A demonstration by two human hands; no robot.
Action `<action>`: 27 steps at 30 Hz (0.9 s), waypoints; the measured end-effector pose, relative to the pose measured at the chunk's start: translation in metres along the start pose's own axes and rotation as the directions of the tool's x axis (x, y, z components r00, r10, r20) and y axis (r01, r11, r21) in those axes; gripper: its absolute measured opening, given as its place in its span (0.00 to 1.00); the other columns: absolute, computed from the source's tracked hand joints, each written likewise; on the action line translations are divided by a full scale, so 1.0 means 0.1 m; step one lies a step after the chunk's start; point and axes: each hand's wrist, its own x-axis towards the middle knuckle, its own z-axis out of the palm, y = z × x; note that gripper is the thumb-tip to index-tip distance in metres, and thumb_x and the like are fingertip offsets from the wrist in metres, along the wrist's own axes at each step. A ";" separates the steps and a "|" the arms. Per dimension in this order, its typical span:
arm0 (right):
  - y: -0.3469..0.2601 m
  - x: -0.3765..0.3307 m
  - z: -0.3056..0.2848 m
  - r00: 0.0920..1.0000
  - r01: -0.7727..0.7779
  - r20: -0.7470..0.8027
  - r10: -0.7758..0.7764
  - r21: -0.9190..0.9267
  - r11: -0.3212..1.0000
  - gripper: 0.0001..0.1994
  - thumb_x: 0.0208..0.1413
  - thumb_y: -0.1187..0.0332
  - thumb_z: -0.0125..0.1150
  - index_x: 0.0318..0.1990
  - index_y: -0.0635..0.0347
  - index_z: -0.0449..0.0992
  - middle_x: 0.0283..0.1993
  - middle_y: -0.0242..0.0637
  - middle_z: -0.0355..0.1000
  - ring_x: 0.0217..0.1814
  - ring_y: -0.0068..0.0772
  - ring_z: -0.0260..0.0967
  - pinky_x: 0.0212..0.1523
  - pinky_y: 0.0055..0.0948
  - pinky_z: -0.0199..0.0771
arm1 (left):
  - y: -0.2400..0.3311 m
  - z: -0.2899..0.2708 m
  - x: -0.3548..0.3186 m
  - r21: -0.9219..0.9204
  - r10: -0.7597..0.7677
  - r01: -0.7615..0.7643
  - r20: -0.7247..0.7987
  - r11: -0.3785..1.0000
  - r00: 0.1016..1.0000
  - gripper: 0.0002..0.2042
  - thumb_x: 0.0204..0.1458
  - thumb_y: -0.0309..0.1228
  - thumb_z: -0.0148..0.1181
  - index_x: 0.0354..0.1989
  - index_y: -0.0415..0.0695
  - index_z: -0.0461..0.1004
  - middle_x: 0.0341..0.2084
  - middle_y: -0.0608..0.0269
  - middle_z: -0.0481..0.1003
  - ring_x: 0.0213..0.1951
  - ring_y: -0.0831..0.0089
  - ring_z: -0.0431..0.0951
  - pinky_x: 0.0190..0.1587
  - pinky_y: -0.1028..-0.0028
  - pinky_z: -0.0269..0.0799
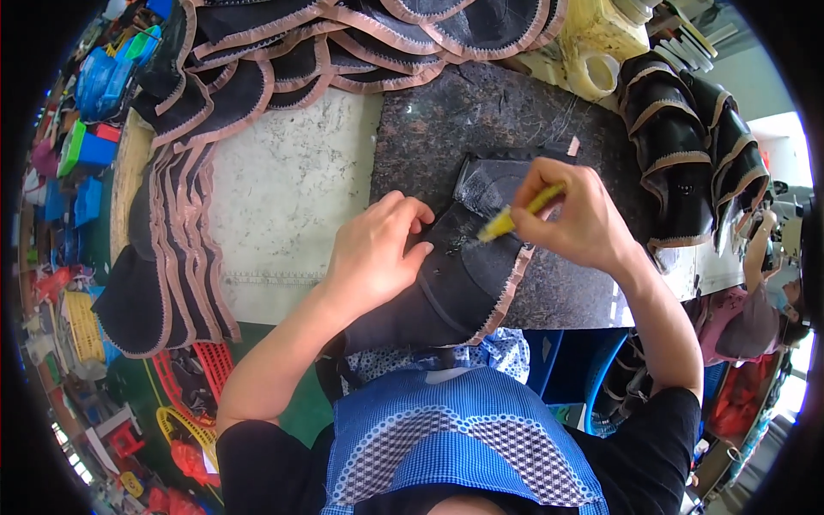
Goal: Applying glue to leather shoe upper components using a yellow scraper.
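Note:
A black shoe upper [459,287] with a pinkish zigzag-cut edge lies on the dark stone slab, its near end reaching over the front edge towards my apron. My left hand [378,249] is at its left side, fingers curled and thumb and forefinger against the edge of the piece. Pinched in my right hand [579,215] is a small yellow brush [515,219], slanting down to the left. Its tip meets the black surface near the middle, where shiny wet-looking streaks show. Part of the upper is hidden under my right hand.
Similar black pieces with pinkish edges are piled at the back [343,51], draped at the left [184,249] and stacked at the right [674,154]. A stained yellowish container [601,39] stands behind the dark slab [566,296]. Another person [760,318] is at the far right.

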 end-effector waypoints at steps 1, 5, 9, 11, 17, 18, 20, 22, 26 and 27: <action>0.02 -0.08 -0.05 1.000 -0.001 0.018 0.002 -0.048 0.999 0.10 0.47 0.69 0.67 0.28 0.67 0.75 0.30 0.43 0.78 0.34 0.30 0.79 0.38 0.30 0.81 | 0.01 -0.01 -0.01 -0.003 -0.004 0.004 -0.002 1.000 1.000 0.16 0.46 0.26 0.70 0.44 0.46 0.75 0.33 0.65 0.73 0.27 0.70 0.75 0.32 0.70 0.73; 0.03 -0.13 -0.17 0.999 0.020 -0.036 -0.017 0.088 0.996 0.08 0.46 0.73 0.66 0.34 0.64 0.75 0.34 0.39 0.78 0.37 0.29 0.78 0.44 0.28 0.79 | 0.07 -0.08 0.03 0.045 -0.066 0.064 0.064 0.997 0.996 0.21 0.46 0.26 0.69 0.51 0.47 0.74 0.33 0.65 0.72 0.27 0.69 0.75 0.33 0.68 0.73; 0.12 -0.25 0.20 0.983 0.163 0.052 -0.174 0.162 0.973 0.08 0.48 0.74 0.64 0.36 0.65 0.75 0.38 0.42 0.80 0.42 0.38 0.81 0.45 0.34 0.81 | 0.04 -0.09 0.06 0.068 -0.006 0.000 0.094 0.998 0.996 0.26 0.47 0.25 0.68 0.58 0.51 0.72 0.33 0.64 0.72 0.29 0.67 0.75 0.34 0.67 0.72; 0.26 -0.34 -0.03 0.991 0.025 0.126 -0.036 0.084 0.996 0.08 0.49 0.74 0.64 0.37 0.65 0.75 0.36 0.42 0.79 0.41 0.36 0.81 0.42 0.31 0.82 | 0.05 -0.08 0.08 0.081 0.014 -0.021 0.080 0.996 0.997 0.25 0.47 0.25 0.68 0.57 0.52 0.72 0.33 0.64 0.71 0.29 0.66 0.75 0.34 0.67 0.72; 0.35 -0.20 -0.04 0.988 0.113 -0.121 -0.096 0.146 0.983 0.08 0.54 0.73 0.66 0.38 0.66 0.75 0.38 0.40 0.79 0.39 0.28 0.79 0.43 0.28 0.81 | 0.06 -0.16 0.18 0.070 -0.059 0.046 0.190 0.996 0.980 0.14 0.46 0.28 0.69 0.42 0.46 0.76 0.31 0.64 0.71 0.33 0.65 0.76 0.36 0.65 0.73; 0.38 -0.25 -0.10 0.996 0.045 -0.082 -0.040 0.060 0.997 0.07 0.54 0.73 0.66 0.37 0.66 0.76 0.36 0.40 0.79 0.38 0.29 0.79 0.42 0.28 0.81 | 0.05 -0.17 0.17 0.092 -0.086 0.067 0.212 0.993 0.973 0.11 0.46 0.29 0.69 0.38 0.45 0.76 0.30 0.64 0.71 0.33 0.65 0.77 0.37 0.65 0.73; 0.43 -0.28 -0.26 0.994 -0.070 -0.076 0.079 0.109 0.992 0.06 0.56 0.72 0.64 0.35 0.66 0.76 0.33 0.40 0.79 0.35 0.27 0.80 0.38 0.25 0.80 | 0.09 -0.17 0.18 0.109 -0.160 0.138 0.227 0.984 0.961 0.08 0.45 0.30 0.70 0.30 0.43 0.77 0.29 0.64 0.71 0.34 0.65 0.78 0.38 0.66 0.73; 0.46 -0.23 -0.31 0.976 -0.077 -0.163 0.146 0.368 0.927 0.11 0.62 0.65 0.64 0.36 0.66 0.76 0.33 0.40 0.79 0.29 0.23 0.79 0.31 0.19 0.81 | 0.08 -0.19 0.20 0.116 -0.168 0.144 0.244 0.983 0.955 0.08 0.45 0.30 0.70 0.30 0.43 0.77 0.28 0.64 0.71 0.33 0.65 0.78 0.37 0.66 0.73; 0.42 0.03 0.00 0.919 0.010 -0.315 0.236 0.618 0.786 0.17 0.68 0.58 0.58 0.51 0.65 0.78 0.38 0.44 0.80 0.25 0.24 0.79 0.25 0.18 0.81 | 0.06 -0.19 0.23 0.115 -0.157 0.130 0.273 0.985 0.949 0.08 0.44 0.30 0.71 0.30 0.43 0.77 0.28 0.65 0.72 0.32 0.66 0.78 0.37 0.66 0.74; 0.44 0.10 0.11 0.919 0.020 -0.313 0.239 0.643 0.766 0.17 0.68 0.58 0.58 0.50 0.65 0.78 0.38 0.44 0.80 0.26 0.25 0.79 0.25 0.18 0.81 | 0.06 -0.19 0.23 0.117 -0.157 0.129 0.272 0.985 0.950 0.08 0.44 0.30 0.71 0.30 0.43 0.77 0.28 0.65 0.72 0.32 0.66 0.78 0.37 0.66 0.74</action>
